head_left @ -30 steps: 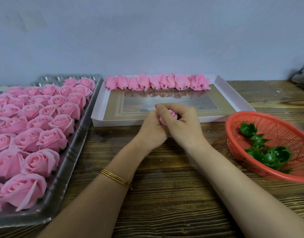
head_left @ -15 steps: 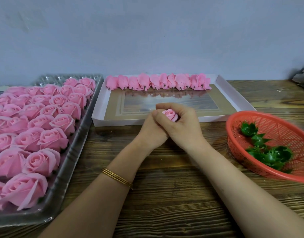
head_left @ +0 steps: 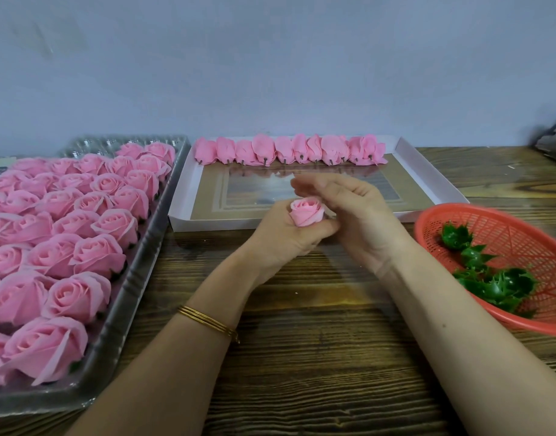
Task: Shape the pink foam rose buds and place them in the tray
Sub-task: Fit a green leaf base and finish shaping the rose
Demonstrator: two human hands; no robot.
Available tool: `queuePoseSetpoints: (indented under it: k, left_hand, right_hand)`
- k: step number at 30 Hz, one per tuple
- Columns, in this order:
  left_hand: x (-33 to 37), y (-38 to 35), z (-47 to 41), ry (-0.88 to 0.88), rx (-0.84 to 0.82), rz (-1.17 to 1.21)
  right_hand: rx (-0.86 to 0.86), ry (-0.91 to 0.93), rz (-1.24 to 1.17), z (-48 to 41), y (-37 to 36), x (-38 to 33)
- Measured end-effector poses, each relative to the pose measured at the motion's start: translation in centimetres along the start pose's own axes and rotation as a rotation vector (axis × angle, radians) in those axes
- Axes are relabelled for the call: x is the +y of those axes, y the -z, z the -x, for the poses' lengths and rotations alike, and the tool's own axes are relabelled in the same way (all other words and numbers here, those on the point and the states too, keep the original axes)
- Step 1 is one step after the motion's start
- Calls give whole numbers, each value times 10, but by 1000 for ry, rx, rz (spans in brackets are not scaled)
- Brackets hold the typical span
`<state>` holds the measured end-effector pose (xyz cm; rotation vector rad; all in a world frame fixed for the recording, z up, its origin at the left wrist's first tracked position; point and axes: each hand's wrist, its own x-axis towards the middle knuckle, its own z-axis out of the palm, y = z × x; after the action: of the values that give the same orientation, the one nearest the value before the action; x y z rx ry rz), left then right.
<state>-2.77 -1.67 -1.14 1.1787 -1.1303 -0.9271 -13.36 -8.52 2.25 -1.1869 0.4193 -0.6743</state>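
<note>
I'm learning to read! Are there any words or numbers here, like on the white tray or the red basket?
None can be read. The white tray, the red basket and the rose bud in the left hand bear no writing; the grey stack at the far right is too blurred to tell.

Dark wood-grain bench point(head_left: 317, 357). Directly on it: clear plastic tray point(head_left: 135, 297) at left edge, white tray point(head_left: 213, 225) centre-back just beside it, red basket point(head_left: 522, 234) at right. Grey object point(head_left: 553, 140) far right, cut off, can't identify.
</note>
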Motion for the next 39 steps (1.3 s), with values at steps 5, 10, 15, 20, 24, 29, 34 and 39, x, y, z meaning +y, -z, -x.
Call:
queuePoseSetpoints:
  k: [5,10,15,20,24,29,34,39]
  left_hand:
    - [2,-1,1,55,-127,96]
    - [5,2,3,87,-195,120]
    - [0,7,1,122,-217,154]
    - [1,6,2,109,-234,139]
    - [4,4,4,95,-241,94]
    - [2,4,3,103,-230,110]
    - [0,4,2,114,-264,104]
    - [0,5,2,126,-243,101]
  right_hand:
    - [-21,16,60,2,-1,3]
    - [-102,-46,50,5,-1,7]
    - [-167,-19,65,4,2,8]
    - [-178,-28,66,4,3,8]
    - [-217,-56,136,6,5,6]
    - [-186,-70,24,5,8,-1]
    - [-195,-22,-23,4,9,-2]
    - [-235,-8,112,4,7,2]
